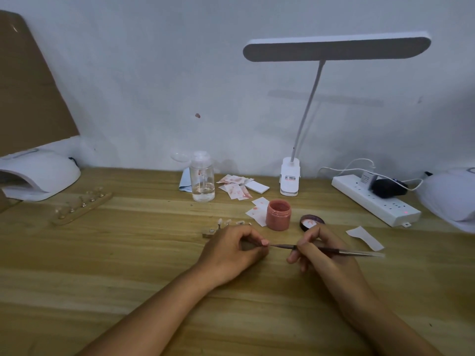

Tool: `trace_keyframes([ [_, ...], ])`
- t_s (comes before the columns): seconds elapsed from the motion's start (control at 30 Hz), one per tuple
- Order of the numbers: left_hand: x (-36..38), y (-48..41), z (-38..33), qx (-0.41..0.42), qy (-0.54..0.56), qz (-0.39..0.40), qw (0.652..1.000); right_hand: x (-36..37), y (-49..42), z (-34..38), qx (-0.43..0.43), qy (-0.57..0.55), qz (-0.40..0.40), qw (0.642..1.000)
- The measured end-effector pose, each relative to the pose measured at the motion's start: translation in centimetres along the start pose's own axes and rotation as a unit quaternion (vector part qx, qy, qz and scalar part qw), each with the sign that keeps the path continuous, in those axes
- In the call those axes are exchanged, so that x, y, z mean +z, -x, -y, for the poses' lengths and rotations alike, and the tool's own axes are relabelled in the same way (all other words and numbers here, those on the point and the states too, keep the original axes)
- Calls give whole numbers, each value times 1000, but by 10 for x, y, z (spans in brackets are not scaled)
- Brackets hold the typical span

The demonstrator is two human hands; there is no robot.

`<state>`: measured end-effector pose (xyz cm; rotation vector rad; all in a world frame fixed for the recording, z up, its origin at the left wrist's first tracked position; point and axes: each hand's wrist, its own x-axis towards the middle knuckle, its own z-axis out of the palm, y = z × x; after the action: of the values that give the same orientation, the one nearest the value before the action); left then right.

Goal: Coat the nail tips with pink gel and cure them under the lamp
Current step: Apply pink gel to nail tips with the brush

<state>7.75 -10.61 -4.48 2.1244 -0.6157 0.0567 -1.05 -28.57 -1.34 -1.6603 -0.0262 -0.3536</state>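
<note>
Pink-coated nail tip [264,242] touches the brush [344,251] tip; open gel jar [279,214] stands behind.

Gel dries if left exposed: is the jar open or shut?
Open. The jar stands upright with its mouth bare, and its lid lies beside it, inside up.

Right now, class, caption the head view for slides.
Left hand pinches a nail tip; right hand holds brush against it, gel jar open behind.
</note>
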Motion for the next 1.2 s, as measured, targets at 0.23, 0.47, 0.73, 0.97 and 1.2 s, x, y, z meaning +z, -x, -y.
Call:
trace_keyframes([
  [0.23,1,3,-4,31,47,-33,998,-4,-2,-2,3,-40,-42,998],
  [0.47,-23,9,-7,20,124,-115,985,-5,-3,-2,24,-74,-50,996],
  [0.73,-76,9,20,-84,188,-165,964,-3,-2,1,32,-56,-63,996],
  [0.97,-75,5,35,-105,162,-155,969,0,-2,3,39,-37,-77,996],
  [1.2,-70,2,43,-99,74,-125,984,0,-3,3,40,-36,-72,996],
])
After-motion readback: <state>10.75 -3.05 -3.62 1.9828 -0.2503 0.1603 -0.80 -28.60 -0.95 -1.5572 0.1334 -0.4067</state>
